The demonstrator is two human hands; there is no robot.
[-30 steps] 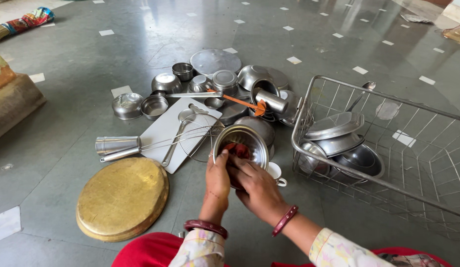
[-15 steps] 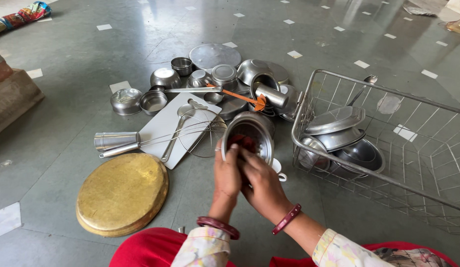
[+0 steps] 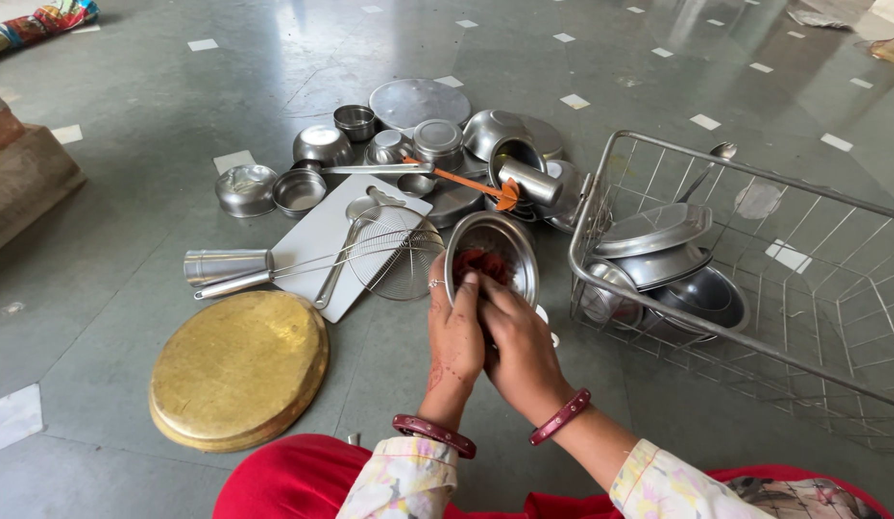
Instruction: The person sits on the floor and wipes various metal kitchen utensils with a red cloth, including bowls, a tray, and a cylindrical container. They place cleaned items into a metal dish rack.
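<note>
Just above the grey floor [image 3: 130, 288], right in front of the person's knees, both hands are on a steel bowl [image 3: 495, 252] tipped up so its mouth faces the camera. The left hand [image 3: 454, 341] is clamped on the bowl's near rim, fingers [image 3: 463, 293] hooked over the edge. The right hand [image 3: 521, 348] is pressed in beside it, fingers closed on a red cloth [image 3: 480, 264] bunched inside the bowl. The two hands are touching each other, wrists close, a dark red bangle on each.

Under the bowl a white cup [image 3: 543, 317] peeks out, mostly hidden by the right hand. Just left of the bowl lies a wire skimmer [image 3: 389, 255], its long handle running over a white cutting board [image 3: 322, 250] towards a steel tumbler [image 3: 226, 264] lying on its side. Nearer the person, a round brass plate [image 3: 237, 370] sits flat on the floor.

Beyond the bowl, a heap of steel pots, small bowls and lids, with an orange spatula [image 3: 466, 187] laid across them. To the right, a wire basket [image 3: 754, 279] sits close beside the bowl, steel dishes [image 3: 658, 259] stacked in its near corner and a spoon [image 3: 711, 163] leaning against its far side.
</note>
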